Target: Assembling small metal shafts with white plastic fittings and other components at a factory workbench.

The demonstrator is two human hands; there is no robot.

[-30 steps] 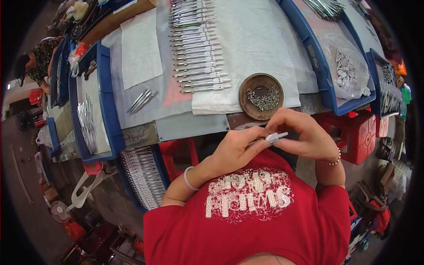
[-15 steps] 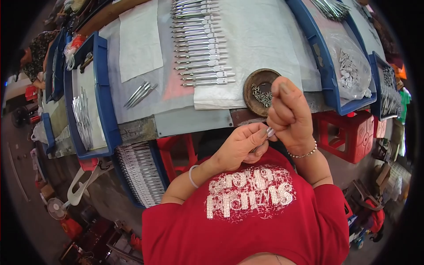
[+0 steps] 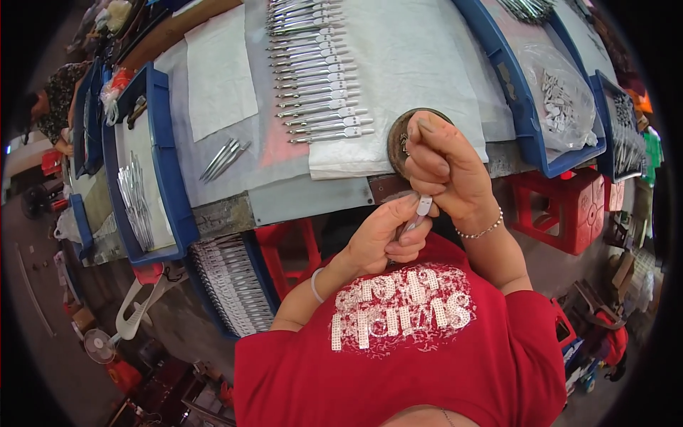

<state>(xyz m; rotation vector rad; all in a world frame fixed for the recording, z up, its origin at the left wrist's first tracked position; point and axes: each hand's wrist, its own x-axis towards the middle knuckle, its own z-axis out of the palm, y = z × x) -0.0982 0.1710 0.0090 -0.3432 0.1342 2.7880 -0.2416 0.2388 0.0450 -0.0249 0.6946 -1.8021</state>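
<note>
Over the table's near edge, my left hand (image 3: 388, 236) is closed round a slim metal tool with a flat silver head (image 3: 425, 206), its lower part hidden in the fingers. My right hand (image 3: 449, 167) is closed just above, with its lower fingers touching or very near the head. Whatever its pinched thumb and finger may hold is too small to make out. Partly behind the right hand is a round brown bowl (image 3: 395, 159) of small metal pieces. A row of similar silver tools (image 3: 324, 107) lies on white cloth beyond.
A blue tray (image 3: 165, 142) with slim metal parts stands left of a few loose parts (image 3: 225, 161). On the right, another blue tray (image 3: 528, 135) holds a plastic bag (image 3: 562, 107) of small pieces. Red stools (image 3: 558, 210) stand below the table. A person (image 3: 60, 99) is at far left.
Both hands have shifted, the right one leftward so it covers more of the bowl. The tool's flat head now shows plainly between the hands. The whole view has moved slightly.
</note>
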